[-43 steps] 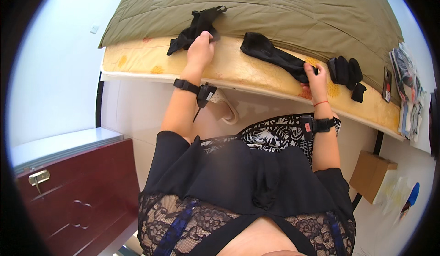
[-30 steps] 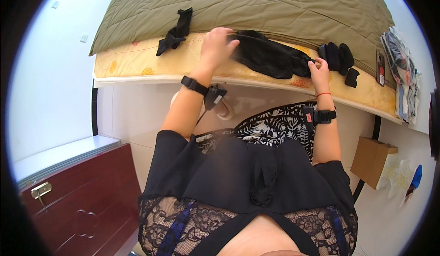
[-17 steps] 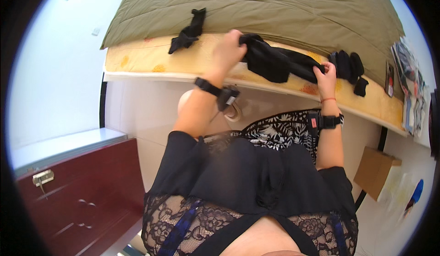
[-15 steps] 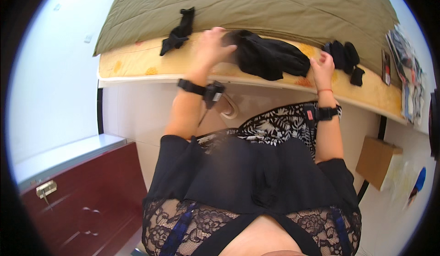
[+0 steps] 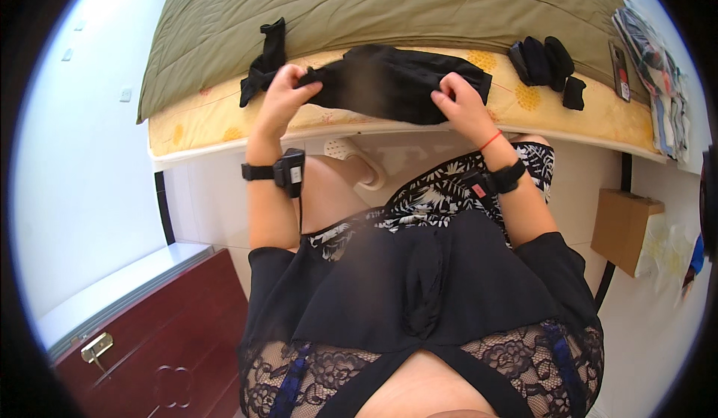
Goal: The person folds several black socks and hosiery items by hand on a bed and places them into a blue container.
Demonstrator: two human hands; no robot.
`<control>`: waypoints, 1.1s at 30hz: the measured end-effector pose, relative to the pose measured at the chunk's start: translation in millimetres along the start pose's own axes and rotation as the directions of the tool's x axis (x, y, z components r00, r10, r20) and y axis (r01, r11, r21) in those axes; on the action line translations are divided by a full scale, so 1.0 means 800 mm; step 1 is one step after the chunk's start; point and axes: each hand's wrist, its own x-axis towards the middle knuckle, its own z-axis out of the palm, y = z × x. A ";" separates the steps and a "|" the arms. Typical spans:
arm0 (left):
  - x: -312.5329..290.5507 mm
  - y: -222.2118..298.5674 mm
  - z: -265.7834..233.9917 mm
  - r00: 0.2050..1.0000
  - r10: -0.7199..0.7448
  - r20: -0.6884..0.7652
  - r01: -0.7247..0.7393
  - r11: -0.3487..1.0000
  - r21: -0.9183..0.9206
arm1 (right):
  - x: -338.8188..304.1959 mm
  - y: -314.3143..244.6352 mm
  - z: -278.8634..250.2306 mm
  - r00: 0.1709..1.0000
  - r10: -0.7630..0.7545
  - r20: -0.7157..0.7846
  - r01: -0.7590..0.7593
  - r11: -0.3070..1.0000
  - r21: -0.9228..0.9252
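A black garment (image 5: 389, 81) lies stretched along the mattress edge in front of me; its exact kind is hard to tell. Its left end is pinched between the thumb and fingers of my left hand (image 5: 288, 96). Toward the right, my right hand (image 5: 461, 105) has thumb and fingers closed on the garment's near side. Just beyond my left hand, a loose black sock-like piece (image 5: 263, 66) is stretched out. Right of the garment sit several rolled dark bundles, like socks (image 5: 542, 62), with a smaller black folded piece (image 5: 574, 93) beside them.
An olive quilt (image 5: 389, 10) covers the far part of the yellow patterned mattress (image 5: 202, 122). At the right end are a phone-like dark object (image 5: 620, 72) and a stack of folded clothes (image 5: 662, 81). A cardboard box (image 5: 624, 227) stands lower right, a dark red cabinet (image 5: 161, 343) lower left.
My left hand has moved left and closed on the garment's left end, which is drawn out leftward. My right hand has shifted left, from the garment's right end onto its near side.
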 end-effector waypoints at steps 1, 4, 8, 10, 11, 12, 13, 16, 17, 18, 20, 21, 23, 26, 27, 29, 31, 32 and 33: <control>-0.010 0.023 0.006 0.996 -0.080 -0.040 0.073 0.985 -0.156 | -0.001 0.001 -0.004 0.999 0.036 -0.005 -0.034 0.979 0.203; -0.013 0.056 0.026 0.996 -0.050 -0.069 0.015 0.901 -0.434 | 0.002 0.005 -0.035 0.961 0.266 -0.070 -0.196 0.841 0.504; 0.033 0.044 0.054 0.983 -0.168 -0.075 0.120 0.893 -0.433 | 0.021 0.045 -0.071 0.911 0.294 -0.289 -0.090 0.826 0.557; 0.068 -0.005 0.063 0.967 -0.044 -0.250 0.009 0.990 -0.139 | 0.026 0.075 -0.066 0.924 0.224 -0.309 -0.143 0.953 0.266; 0.088 -0.037 0.065 0.938 0.141 -0.315 -0.083 0.978 0.189 | 0.028 0.091 -0.062 0.932 0.189 -0.310 -0.163 0.981 0.109; 0.090 -0.027 0.090 0.932 0.269 -0.242 -0.162 0.908 0.388 | 0.021 0.131 -0.066 0.956 0.166 -0.244 -0.160 0.986 0.041; 0.090 -0.049 0.089 0.922 0.347 -0.171 -0.196 0.799 0.568 | 0.020 0.125 -0.058 0.953 0.170 -0.252 -0.147 0.984 0.104; 0.069 -0.034 0.091 0.939 0.244 -0.244 -0.068 0.824 0.562 | 0.017 0.093 -0.059 0.926 0.277 -0.257 -0.238 0.956 0.171; 0.063 -0.026 0.086 0.945 0.207 -0.253 -0.033 0.831 0.555 | 0.015 0.077 -0.061 0.926 0.274 -0.261 -0.233 0.956 0.178; 0.059 -0.026 0.081 0.950 0.169 -0.262 0.002 0.837 0.548 | 0.012 0.071 -0.059 0.926 0.272 -0.263 -0.228 0.956 0.184; 0.065 -0.035 0.071 0.937 0.190 -0.292 -0.016 0.862 0.507 | 0.007 0.086 -0.056 0.929 0.138 -0.343 -0.120 0.990 0.073; 0.069 -0.040 0.067 0.930 0.199 -0.309 -0.025 0.873 0.487 | 0.007 0.096 -0.054 0.924 0.067 -0.375 -0.066 0.998 0.015; 0.067 -0.037 0.068 0.910 0.251 -0.329 -0.033 0.836 0.547 | 0.004 0.087 -0.053 0.920 0.083 -0.384 -0.080 0.997 0.022; 0.069 -0.036 0.074 0.856 0.427 -0.293 -0.106 0.698 0.708 | 0.008 0.091 -0.055 0.904 -0.052 -0.424 -0.063 0.965 -0.253; 0.068 -0.036 0.080 0.853 0.448 -0.267 -0.114 0.659 0.743 | 0.009 0.095 -0.057 0.896 -0.125 -0.427 -0.055 0.921 -0.386; 0.068 -0.037 0.088 0.865 0.463 -0.192 -0.156 0.612 0.775 | 0.010 0.087 -0.056 0.924 -0.190 -0.330 -0.028 0.830 -0.557; 0.075 -0.041 0.095 0.885 0.457 -0.087 -0.233 0.598 0.767 | 0.013 0.082 -0.054 0.945 -0.147 -0.291 -0.038 0.836 -0.547; 0.080 -0.043 0.099 0.887 0.460 -0.050 -0.265 0.595 0.759 | 0.015 0.082 -0.052 0.952 -0.077 -0.296 -0.069 0.889 -0.453; 0.082 -0.045 0.101 0.895 0.423 -0.140 -0.255 0.743 0.619 | 0.017 0.083 -0.050 0.956 -0.008 -0.294 -0.102 0.929 -0.355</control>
